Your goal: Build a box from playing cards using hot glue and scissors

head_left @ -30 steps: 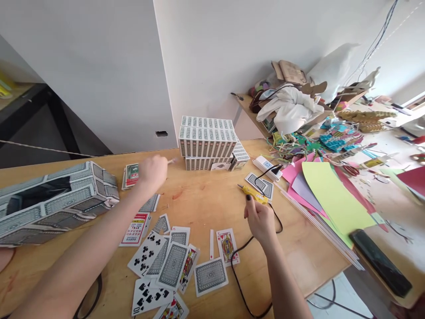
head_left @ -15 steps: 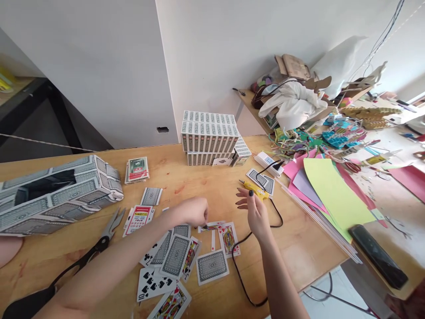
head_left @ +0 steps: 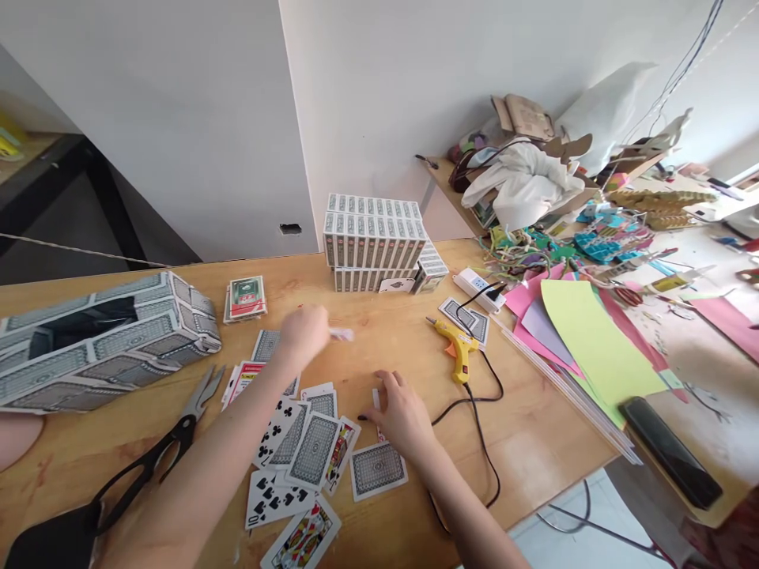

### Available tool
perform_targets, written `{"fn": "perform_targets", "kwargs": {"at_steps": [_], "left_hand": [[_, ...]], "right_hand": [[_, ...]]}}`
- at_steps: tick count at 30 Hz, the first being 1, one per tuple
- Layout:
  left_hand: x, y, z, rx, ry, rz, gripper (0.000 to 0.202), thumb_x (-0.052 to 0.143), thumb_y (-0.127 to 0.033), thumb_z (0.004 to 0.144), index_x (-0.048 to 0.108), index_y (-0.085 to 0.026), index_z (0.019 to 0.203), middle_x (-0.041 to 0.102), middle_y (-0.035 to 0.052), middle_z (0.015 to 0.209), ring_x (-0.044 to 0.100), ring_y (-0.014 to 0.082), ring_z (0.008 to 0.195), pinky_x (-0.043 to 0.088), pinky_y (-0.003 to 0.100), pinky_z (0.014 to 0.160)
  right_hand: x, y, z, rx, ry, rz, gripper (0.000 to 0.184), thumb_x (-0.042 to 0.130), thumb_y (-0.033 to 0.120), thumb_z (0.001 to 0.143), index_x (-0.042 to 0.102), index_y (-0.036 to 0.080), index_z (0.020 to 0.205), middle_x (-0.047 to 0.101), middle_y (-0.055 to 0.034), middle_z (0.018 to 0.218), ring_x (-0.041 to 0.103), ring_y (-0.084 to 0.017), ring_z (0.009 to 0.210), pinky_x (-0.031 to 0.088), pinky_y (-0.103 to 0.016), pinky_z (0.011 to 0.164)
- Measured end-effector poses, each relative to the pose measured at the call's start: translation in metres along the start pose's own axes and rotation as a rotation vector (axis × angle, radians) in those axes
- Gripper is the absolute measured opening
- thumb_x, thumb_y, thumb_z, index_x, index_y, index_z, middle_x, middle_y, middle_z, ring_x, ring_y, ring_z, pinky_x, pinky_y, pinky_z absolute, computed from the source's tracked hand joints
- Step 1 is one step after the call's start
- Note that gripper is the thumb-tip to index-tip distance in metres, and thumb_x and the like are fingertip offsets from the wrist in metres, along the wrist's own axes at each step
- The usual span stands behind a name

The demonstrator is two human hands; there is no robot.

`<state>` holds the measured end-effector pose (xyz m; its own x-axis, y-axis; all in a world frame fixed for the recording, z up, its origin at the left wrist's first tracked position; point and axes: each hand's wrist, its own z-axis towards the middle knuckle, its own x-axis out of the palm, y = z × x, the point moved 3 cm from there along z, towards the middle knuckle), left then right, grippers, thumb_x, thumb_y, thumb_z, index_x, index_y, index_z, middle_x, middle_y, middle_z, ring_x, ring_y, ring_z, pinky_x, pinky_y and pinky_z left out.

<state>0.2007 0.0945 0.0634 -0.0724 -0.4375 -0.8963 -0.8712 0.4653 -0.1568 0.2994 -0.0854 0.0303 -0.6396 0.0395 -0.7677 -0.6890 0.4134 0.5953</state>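
My left hand (head_left: 304, 334) is lifted over the wooden table (head_left: 368, 340), fingers closed on a small white strip of card (head_left: 343, 334). My right hand (head_left: 401, 411) lies with fingers spread on the loose playing cards (head_left: 320, 450), covering one card near the middle. A yellow glue gun (head_left: 455, 345) lies on the table to the right of that hand, its black cord (head_left: 480, 419) trailing toward the near edge. A box built of glued cards (head_left: 100, 340) lies at the left.
Stacked card packs (head_left: 373, 241) stand at the wall, a single deck (head_left: 245, 299) to their left. Black scissors (head_left: 142, 466) lie at the near left. A power strip (head_left: 479, 289), coloured paper sheets (head_left: 593, 340), a black phone (head_left: 670, 450) and craft clutter fill the right.
The right hand let go of the glue gun, which now lies on the table, and came down onto the cards. The left hand rose from the cards with a small white strip.
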Motion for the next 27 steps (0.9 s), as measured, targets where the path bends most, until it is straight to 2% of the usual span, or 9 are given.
{"fn": "perform_targets", "kwargs": {"at_steps": [1, 3, 6, 9, 12, 14, 19, 24, 27], "left_hand": [[-0.008, 0.006, 0.004, -0.079, -0.15, 0.018, 0.023, 0.049, -0.02, 0.073, 0.069, -0.011, 0.082, 0.067, 0.0192, 0.086, 0.062, 0.0295, 0.082, 0.043, 0.034, 0.066], [-0.012, 0.005, 0.008, -0.018, -0.281, -0.076, 0.027, 0.045, -0.022, 0.078, 0.068, -0.013, 0.087, 0.067, 0.0156, 0.088, 0.061, 0.0258, 0.083, 0.043, 0.032, 0.068], [0.007, -0.015, 0.009, 0.271, -0.092, -0.264, 0.023, 0.048, -0.029, 0.077, 0.069, -0.021, 0.083, 0.069, 0.0043, 0.079, 0.061, 0.0165, 0.072, 0.044, 0.024, 0.064], [0.016, -0.01, 0.013, 0.158, -0.122, -0.194, 0.024, 0.045, -0.022, 0.077, 0.068, -0.016, 0.078, 0.067, 0.0096, 0.08, 0.061, 0.0198, 0.073, 0.043, 0.027, 0.065], [-0.002, 0.023, 0.013, -0.045, -0.387, -0.124, 0.034, 0.033, -0.018, 0.081, 0.066, -0.012, 0.088, 0.063, 0.0165, 0.095, 0.06, 0.0258, 0.085, 0.042, 0.034, 0.071], [-0.013, 0.044, 0.003, -0.075, -0.498, -0.141, 0.032, 0.035, -0.022, 0.081, 0.065, -0.017, 0.087, 0.064, 0.0119, 0.093, 0.06, 0.0249, 0.086, 0.043, 0.033, 0.074], [0.004, 0.063, -0.042, -0.079, -0.449, -0.369, 0.026, 0.038, -0.033, 0.079, 0.062, -0.026, 0.087, 0.067, 0.0026, 0.088, 0.063, 0.0198, 0.076, 0.046, 0.028, 0.069], [0.037, 0.061, -0.067, -0.129, -0.368, -0.51, 0.023, 0.038, -0.035, 0.078, 0.059, -0.03, 0.085, 0.068, 0.0008, 0.078, 0.062, 0.0181, 0.06, 0.048, 0.029, 0.058], [0.052, 0.052, -0.063, -0.087, -0.329, -0.573, 0.025, 0.038, -0.034, 0.08, 0.058, -0.027, 0.091, 0.068, 0.0019, 0.081, 0.062, 0.0172, 0.061, 0.049, 0.028, 0.06]], "right_hand": [[0.003, 0.001, -0.001, 0.022, -0.017, -0.001, 0.054, 0.069, 0.025, 0.066, 0.05, 0.019, 0.116, 0.058, -0.0084, 0.102, 0.056, -0.023, 0.092, 0.043, -0.033, 0.079], [0.007, 0.0, -0.001, 0.04, -0.035, 0.015, 0.051, 0.067, 0.025, 0.068, 0.049, 0.018, 0.114, 0.058, -0.0086, 0.102, 0.056, -0.023, 0.091, 0.043, -0.032, 0.078], [0.006, -0.002, 0.0, 0.039, -0.03, 0.028, 0.042, 0.067, 0.025, 0.067, 0.053, 0.02, 0.107, 0.06, -0.0065, 0.096, 0.058, -0.021, 0.084, 0.044, -0.03, 0.073], [0.002, -0.005, 0.0, 0.022, -0.059, 0.107, 0.03, 0.063, 0.024, 0.071, 0.058, 0.02, 0.1, 0.062, -0.0038, 0.086, 0.059, -0.017, 0.072, 0.044, -0.026, 0.065], [-0.008, -0.01, -0.003, 0.051, -0.189, 0.224, 0.016, 0.055, 0.032, 0.08, 0.063, 0.019, 0.084, 0.061, -0.0008, 0.068, 0.056, -0.013, 0.058, 0.041, -0.022, 0.057], [-0.019, -0.016, -0.009, 0.118, -0.333, 0.268, 0.031, 0.049, 0.042, 0.083, 0.064, 0.018, 0.071, 0.055, 0.0006, 0.053, 0.05, -0.012, 0.049, 0.036, -0.022, 0.05], [-0.045, -0.029, -0.022, 0.122, -0.442, 0.448, 0.051, 0.033, 0.053, 0.087, 0.066, 0.016, 0.074, 0.041, 0.0018, 0.044, 0.04, -0.012, 0.042, 0.029, -0.024, 0.045], [-0.05, -0.039, -0.018, 0.007, -0.374, 0.628, 0.06, 0.025, 0.061, 0.085, 0.068, 0.02, 0.092, 0.056, -0.0054, 0.073, 0.055, -0.02, 0.072, 0.042, -0.034, 0.071], [-0.043, -0.04, -0.006, -0.05, -0.268, 0.977, 0.065, 0.019, 0.066, 0.083, 0.064, 0.024, 0.105, 0.058, -0.0087, 0.113, 0.049, -0.027, 0.111, 0.034, -0.043, 0.096]]}}
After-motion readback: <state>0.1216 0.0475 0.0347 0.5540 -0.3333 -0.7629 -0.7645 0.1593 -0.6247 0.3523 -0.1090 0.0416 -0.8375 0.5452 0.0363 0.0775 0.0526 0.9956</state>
